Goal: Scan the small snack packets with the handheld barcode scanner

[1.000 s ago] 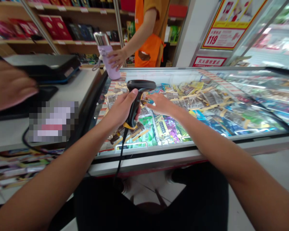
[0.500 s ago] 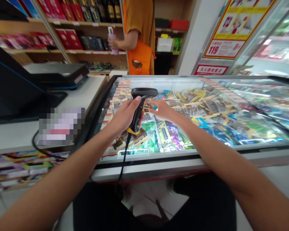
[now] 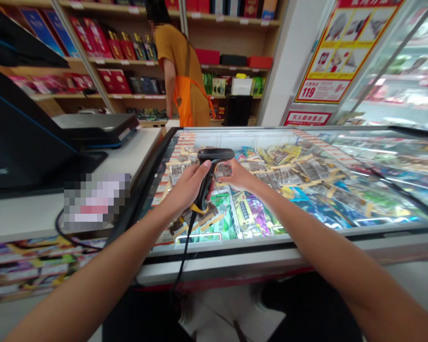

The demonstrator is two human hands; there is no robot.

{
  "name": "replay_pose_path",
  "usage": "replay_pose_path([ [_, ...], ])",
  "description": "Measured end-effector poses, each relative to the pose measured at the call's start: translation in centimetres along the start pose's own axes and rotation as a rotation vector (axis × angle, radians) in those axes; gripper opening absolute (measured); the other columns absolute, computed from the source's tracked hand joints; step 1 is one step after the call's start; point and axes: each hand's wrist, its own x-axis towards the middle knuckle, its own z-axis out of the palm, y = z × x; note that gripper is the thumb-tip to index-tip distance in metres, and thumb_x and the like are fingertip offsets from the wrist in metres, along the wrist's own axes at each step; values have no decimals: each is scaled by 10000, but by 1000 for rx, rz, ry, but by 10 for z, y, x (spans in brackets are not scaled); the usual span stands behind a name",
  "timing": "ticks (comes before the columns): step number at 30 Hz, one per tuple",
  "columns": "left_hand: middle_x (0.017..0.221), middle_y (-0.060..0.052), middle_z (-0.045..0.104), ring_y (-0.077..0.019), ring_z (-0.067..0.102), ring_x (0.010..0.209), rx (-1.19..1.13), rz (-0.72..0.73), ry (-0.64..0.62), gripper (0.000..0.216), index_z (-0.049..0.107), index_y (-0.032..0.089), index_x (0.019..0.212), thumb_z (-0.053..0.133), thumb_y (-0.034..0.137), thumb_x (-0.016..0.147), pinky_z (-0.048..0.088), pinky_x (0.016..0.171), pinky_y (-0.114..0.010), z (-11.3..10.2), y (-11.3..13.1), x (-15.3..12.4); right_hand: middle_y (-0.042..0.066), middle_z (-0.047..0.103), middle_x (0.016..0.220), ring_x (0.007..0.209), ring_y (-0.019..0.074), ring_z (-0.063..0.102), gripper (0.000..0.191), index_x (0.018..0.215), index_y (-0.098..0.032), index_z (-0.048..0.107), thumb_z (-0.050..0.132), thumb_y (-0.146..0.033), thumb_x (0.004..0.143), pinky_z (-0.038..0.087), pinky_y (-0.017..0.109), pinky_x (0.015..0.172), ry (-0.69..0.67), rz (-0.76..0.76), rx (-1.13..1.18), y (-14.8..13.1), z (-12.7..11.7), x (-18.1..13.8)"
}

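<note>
A black barcode scanner [image 3: 216, 154] with a yellow lower trim is upright in my left hand [image 3: 190, 185], whose fingers wrap round its handle. Its black cable [image 3: 186, 242] hangs from the handle's base over the freezer's front edge. Just right of the scanner is my right hand [image 3: 240, 175], thumb and forefinger curved and apart, tips close to the handle. Whether they touch it I cannot tell. Both hands are above the glass top of a chest freezer [image 3: 242, 246], with many packaged goods [image 3: 244, 209] seen through the glass.
On the left counter [image 3: 142, 149] stand a black machine [image 3: 28, 137], a flat weighing scale [image 3: 100, 123] and a blurred-out item [image 3: 96, 202]. A person in an orange apron [image 3: 185, 95] stands beyond the freezer by stocked shelves [image 3: 128, 97]. A poster [image 3: 349, 52] hangs on the right.
My view has tilted up a little, so the scene sits lower. The person behind has lowered the arm, and the bottle that hand held is out of sight. My left hand keeps the scanner.
</note>
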Motion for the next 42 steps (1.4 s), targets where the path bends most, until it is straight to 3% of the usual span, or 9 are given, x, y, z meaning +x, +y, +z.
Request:
replay_pose_path([
  [3, 565, 6, 608, -98, 534, 380, -18, -27, 32, 524, 538, 183, 762, 572, 691, 886, 398, 368, -200, 0, 0, 0, 186, 570, 1437, 1264, 317, 612, 894, 1485, -179, 357, 825, -262, 728, 478, 479, 1077, 13, -35, 131, 4, -2, -2],
  [6, 570, 5, 600, -102, 531, 385, -61, -71, 69, 518, 555, 180, 771, 534, 679, 908, 398, 364, -201, -3, -2, 3, 228, 404, 1596, 1464, 342, 443, 1026, 1559, -169, 250, 828, -264, 717, 359, 487, 1201, 79, -68, 132, 9, -6, -4],
  [8, 568, -1, 594, -102, 528, 390, -91, -100, 85, 530, 558, 178, 758, 514, 682, 915, 400, 367, -198, -6, -4, 5, 220, 401, 1601, 1486, 344, 414, 1003, 1551, -179, 260, 819, -251, 721, 331, 490, 1220, 87, -111, 131, 11, -9, -4],
  [18, 575, 3, 586, -104, 512, 382, -196, -235, 139, 458, 563, 179, 836, 411, 579, 998, 394, 373, -193, -10, 9, 4, 133, 588, 1313, 1174, 306, 632, 811, 1443, -229, 295, 757, -306, 781, 482, 503, 1061, 105, -185, 230, 17, -22, -3],
  [32, 561, 9, 584, -96, 512, 386, -100, -131, 58, 539, 567, 179, 825, 512, 709, 912, 378, 376, -190, -13, 6, 4, 155, 556, 1344, 1149, 309, 628, 850, 1470, -206, 267, 725, -346, 768, 478, 488, 1052, 94, -159, 185, 10, -30, -8],
  [35, 562, 6, 588, -102, 522, 388, -86, -105, 73, 549, 563, 182, 802, 533, 722, 894, 380, 371, -196, -12, 3, 3, 145, 605, 1287, 1047, 304, 654, 807, 1480, -215, 298, 684, -351, 784, 505, 484, 1001, 153, -82, 84, 12, -41, -6],
  [38, 566, 0, 592, -103, 528, 389, -80, -92, 63, 560, 560, 180, 766, 548, 728, 883, 382, 366, -200, -10, 1, 2, 120, 682, 1090, 931, 314, 676, 721, 1456, -209, 375, 645, -375, 809, 536, 486, 915, 227, 122, -53, 23, -60, -2],
  [40, 572, 0, 598, -103, 528, 388, -85, -91, 54, 550, 570, 178, 781, 550, 718, 887, 385, 365, -202, -8, 1, 2, 158, 694, 1075, 1000, 361, 674, 706, 1448, -181, 415, 650, -410, 823, 522, 519, 928, 271, 246, -187, 34, -73, -1],
  [42, 570, 3, 598, -105, 526, 385, -95, -88, 53, 541, 575, 178, 794, 547, 709, 892, 388, 363, -206, -8, 1, 2, 261, 656, 1204, 1168, 446, 613, 749, 1453, -113, 428, 682, -425, 821, 467, 594, 988, 306, 337, -356, 43, -82, -3],
])
